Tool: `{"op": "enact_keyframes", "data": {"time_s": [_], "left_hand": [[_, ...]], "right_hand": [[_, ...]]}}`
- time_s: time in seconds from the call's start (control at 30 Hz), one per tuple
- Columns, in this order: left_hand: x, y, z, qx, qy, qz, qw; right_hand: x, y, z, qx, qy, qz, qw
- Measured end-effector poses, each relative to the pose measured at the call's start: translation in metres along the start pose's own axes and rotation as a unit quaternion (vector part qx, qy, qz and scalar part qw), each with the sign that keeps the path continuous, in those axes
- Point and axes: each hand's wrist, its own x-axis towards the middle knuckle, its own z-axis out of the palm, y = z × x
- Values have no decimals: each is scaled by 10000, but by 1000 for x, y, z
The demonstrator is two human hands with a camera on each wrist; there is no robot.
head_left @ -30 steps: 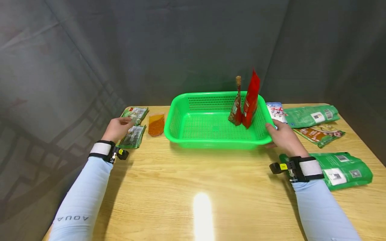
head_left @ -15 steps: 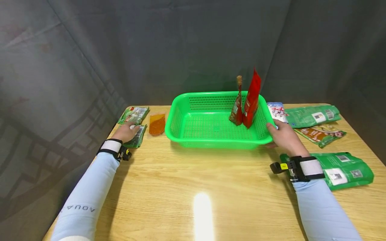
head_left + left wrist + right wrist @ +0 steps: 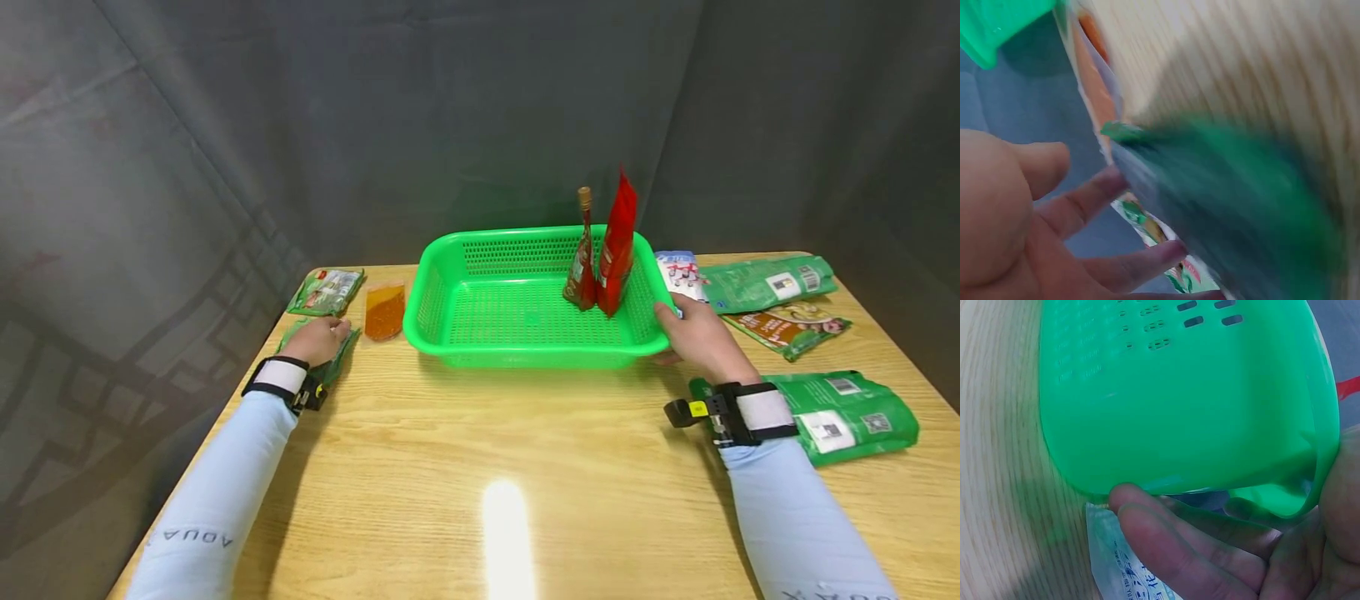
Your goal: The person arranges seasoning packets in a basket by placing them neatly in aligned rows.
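Note:
My left hand point(image 3: 318, 340) is over the nearer of two small green packets point(image 3: 345, 354) at the table's left edge. In the left wrist view its fingers are spread and fairly straight, fingertips at the edge of the tilted, blurred packet point(image 3: 1229, 200), thumb held apart. My right hand point(image 3: 705, 337) grips the right front corner of a green plastic basket point(image 3: 525, 356), thumb over the rim and fingers beneath it. Inside the basket's right end stand a bottle-shaped dark red pack point(image 3: 581, 279) and a tall red bag point(image 3: 617, 258).
A second green packet point(image 3: 327, 292) and a clear sachet of orange-red sauce point(image 3: 385, 312) lie left of the basket. To its right are a white-blue packet point(image 3: 681, 273), a green pouch point(image 3: 765, 283), a brown packet point(image 3: 787, 327) and a larger green bag point(image 3: 855, 417).
My left hand has moved right and down onto the nearer green packet, whose printed face is now mostly covered or tilted. My right hand keeps its grip on the basket.

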Motion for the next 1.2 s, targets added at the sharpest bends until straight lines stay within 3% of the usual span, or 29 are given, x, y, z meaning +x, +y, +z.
{"op": "enact_keyframes", "data": {"time_s": [0.33,0.53,0.87,1.03,1.2], "left_hand": [[-30,7,8,61,390,-37,9992],[-40,13,17,18,595,-31,9982],[-53,20,30,204,-163,140,9996],[-62,19,36,507,135,246,9983],[-69,17,40,583,463,-113,9972]], "right_hand": [[-1,-1,2,63,-43,0,10000],[-2,1,-2,-183,-41,0,9998],[1,6,-3,-211,26,-142,9997],[1,4,-1,-198,-6,-141,9997],[2,1,0,-199,5,-199,9996]]}}
